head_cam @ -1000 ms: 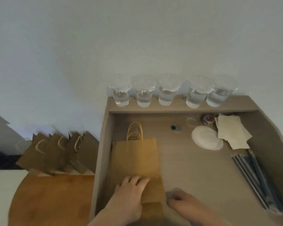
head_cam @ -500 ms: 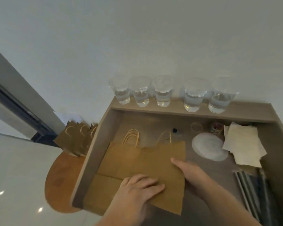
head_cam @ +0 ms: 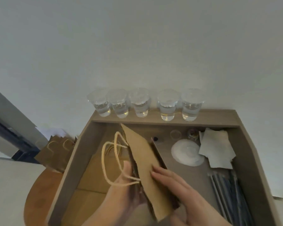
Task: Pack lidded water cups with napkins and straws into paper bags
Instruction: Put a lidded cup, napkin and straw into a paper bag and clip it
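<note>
A folded brown paper bag (head_cam: pixel 141 154) stands on edge above the desk, its cord handles (head_cam: pixel 107 162) looping out to the left. My left hand (head_cam: pixel 122 188) grips the bag's near end from the left, thumb up. My right hand (head_cam: pixel 178 191) lies with straight fingers against the bag's right face. More flat bags (head_cam: pixel 90 178) lie on the desk underneath. Several lidded cups of water (head_cam: pixel 140 104) line the back ledge. White napkins (head_cam: pixel 216 147) and a bundle of wrapped straws (head_cam: pixel 227 186) sit at the right.
A stack of white lids (head_cam: pixel 185 153) lies left of the napkins. The desk has raised side walls (head_cam: pixel 72 160). A round wooden stool (head_cam: pixel 38 198) at the left carries several standing paper bags (head_cam: pixel 55 150). A wall stands right behind the cups.
The top bag, which lay flat under both hands, is now lifted and turned on edge between them. The camera has tilted and shifted.
</note>
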Available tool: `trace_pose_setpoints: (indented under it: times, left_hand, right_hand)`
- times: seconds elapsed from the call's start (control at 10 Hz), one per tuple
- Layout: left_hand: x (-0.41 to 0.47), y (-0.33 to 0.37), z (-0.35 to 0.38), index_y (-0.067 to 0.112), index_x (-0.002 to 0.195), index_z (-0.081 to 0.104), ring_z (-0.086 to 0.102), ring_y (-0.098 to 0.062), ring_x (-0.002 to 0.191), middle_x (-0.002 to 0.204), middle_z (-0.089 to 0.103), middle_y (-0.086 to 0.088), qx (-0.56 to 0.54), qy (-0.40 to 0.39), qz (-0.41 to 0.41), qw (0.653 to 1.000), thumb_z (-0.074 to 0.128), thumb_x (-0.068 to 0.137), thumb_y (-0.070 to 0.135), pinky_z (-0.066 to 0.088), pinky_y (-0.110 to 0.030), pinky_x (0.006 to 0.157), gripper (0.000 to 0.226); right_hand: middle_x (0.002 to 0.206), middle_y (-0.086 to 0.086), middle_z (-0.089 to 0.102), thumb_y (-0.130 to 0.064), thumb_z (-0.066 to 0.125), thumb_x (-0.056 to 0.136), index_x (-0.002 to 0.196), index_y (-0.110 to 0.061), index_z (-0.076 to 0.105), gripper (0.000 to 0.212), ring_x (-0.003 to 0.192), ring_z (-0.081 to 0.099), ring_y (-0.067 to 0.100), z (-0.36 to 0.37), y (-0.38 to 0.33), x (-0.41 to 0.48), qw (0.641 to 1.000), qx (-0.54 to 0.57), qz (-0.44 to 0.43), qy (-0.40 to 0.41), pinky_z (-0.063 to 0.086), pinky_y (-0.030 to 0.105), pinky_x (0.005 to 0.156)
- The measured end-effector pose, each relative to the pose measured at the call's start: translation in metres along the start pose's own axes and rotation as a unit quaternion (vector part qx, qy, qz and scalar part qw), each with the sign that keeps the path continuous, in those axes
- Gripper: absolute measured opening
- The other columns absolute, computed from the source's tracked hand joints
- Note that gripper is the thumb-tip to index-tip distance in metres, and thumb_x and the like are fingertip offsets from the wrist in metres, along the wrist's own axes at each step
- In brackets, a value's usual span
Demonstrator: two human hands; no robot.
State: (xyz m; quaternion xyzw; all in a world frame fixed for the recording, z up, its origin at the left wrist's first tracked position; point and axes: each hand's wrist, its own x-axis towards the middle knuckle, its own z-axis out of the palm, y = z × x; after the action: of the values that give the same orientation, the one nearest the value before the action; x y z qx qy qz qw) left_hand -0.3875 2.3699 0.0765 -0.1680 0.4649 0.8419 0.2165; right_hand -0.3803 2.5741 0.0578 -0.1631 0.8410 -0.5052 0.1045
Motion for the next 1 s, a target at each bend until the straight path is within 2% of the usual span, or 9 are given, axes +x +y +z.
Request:
trace_pose_setpoints:
  times: [0.1,0.2,0.3,0.4,0.5,0.6,0.8,0.9,1.0]
  left_hand:
    - [-0.008,0.009,0.001,-0.012,0.140,0.056,0.049,-0.047,0.142,0.146,0.056,-0.034,0.087,-0.089,0.038,0.992,0.098,0.028,0.074,0.026,-0.059,0.126,0.148]
    - [-0.012,0.023,0.019,0.019,0.135,0.055,0.052,-0.018,0.136,0.150,0.054,-0.006,0.293,-0.051,0.093,0.950,0.056,0.061,0.083,0.031,-0.032,0.123,0.098]
    - [-0.014,0.026,0.024,0.042,0.127,0.055,0.050,0.016,0.118,0.130,0.056,0.032,0.341,-0.026,0.119,0.932,0.047,0.068,0.079,0.035,-0.002,0.093,0.070]
    - [-0.010,0.035,0.021,0.034,0.117,0.072,0.072,0.004,0.102,0.103,0.080,0.020,0.431,-0.049,0.114,0.894,0.070,0.098,0.037,0.054,-0.016,0.090,0.019]
    - [-0.010,0.043,0.011,0.043,0.120,0.067,0.069,0.005,0.106,0.109,0.076,0.024,0.504,-0.073,0.163,0.845,0.066,0.103,0.034,0.052,-0.022,0.097,0.019]
    - [-0.006,0.053,0.000,0.035,0.106,0.061,0.070,0.005,0.093,0.101,0.073,0.022,0.554,-0.108,0.183,0.805,0.070,0.095,0.031,0.052,-0.016,0.080,0.014]
    - [0.005,0.075,-0.030,0.024,0.091,0.054,0.063,-0.003,0.069,0.081,0.068,0.020,0.612,-0.057,0.196,0.764,0.074,0.093,0.019,0.048,-0.016,0.064,0.021]
    - [0.009,0.093,-0.045,0.028,0.117,0.058,0.053,-0.007,0.053,0.059,0.061,0.007,0.590,-0.009,0.219,0.777,0.072,0.091,0.003,0.044,-0.019,0.061,0.039]
    - [0.011,0.103,-0.055,0.043,0.138,0.048,0.052,-0.007,0.053,0.058,0.059,0.001,0.599,-0.018,0.206,0.774,0.070,0.093,0.003,0.047,-0.022,0.062,0.064]
  right_hand:
    - [0.168,-0.028,0.030,-0.041,0.058,0.105,0.142,-0.061,0.054,0.043,0.154,0.024,-0.011,0.000,-0.009,-0.006,0.996,0.071,0.050,-0.030,0.032,0.028,0.122]
    - [0.164,-0.021,0.041,-0.062,0.068,0.097,0.147,-0.047,0.049,0.055,0.153,0.038,0.006,-0.001,-0.040,-0.023,0.977,0.206,0.036,0.033,0.038,0.046,0.122]
    - [0.158,-0.012,0.050,-0.073,0.080,0.079,0.153,-0.052,0.036,0.088,0.147,0.050,0.017,0.006,-0.056,-0.023,0.959,0.272,0.047,0.071,0.042,0.052,0.121]
    - [0.158,-0.020,0.049,-0.061,0.083,0.074,0.158,-0.052,0.028,0.102,0.145,0.050,0.009,0.006,-0.079,-0.015,0.956,0.252,0.114,0.095,0.041,0.047,0.124]
    - [0.147,-0.019,0.057,-0.039,0.076,0.080,0.153,-0.043,0.046,0.079,0.138,0.054,0.005,0.002,-0.084,-0.011,0.966,0.159,0.181,0.089,0.041,0.043,0.123]
    - [0.105,-0.027,0.072,-0.029,0.066,0.102,0.108,-0.047,0.066,0.019,0.106,0.065,-0.010,0.007,-0.079,-0.003,0.969,0.030,0.229,0.087,0.048,0.011,0.096]
    - [0.076,0.002,0.067,-0.015,0.063,0.098,0.079,-0.022,0.068,0.021,0.075,0.066,0.003,-0.011,-0.053,-0.016,0.946,-0.109,0.284,0.113,0.050,0.016,0.069]
    - [0.103,0.002,0.079,-0.009,0.059,0.100,0.115,-0.026,0.079,0.030,0.095,0.076,0.020,-0.030,-0.051,-0.035,0.940,-0.042,0.277,0.194,0.063,0.030,0.086]
    - [0.105,0.022,0.077,-0.005,0.056,0.101,0.138,-0.027,0.069,0.046,0.098,0.074,0.045,-0.041,-0.050,-0.042,0.937,-0.027,0.273,0.215,0.063,0.047,0.089]
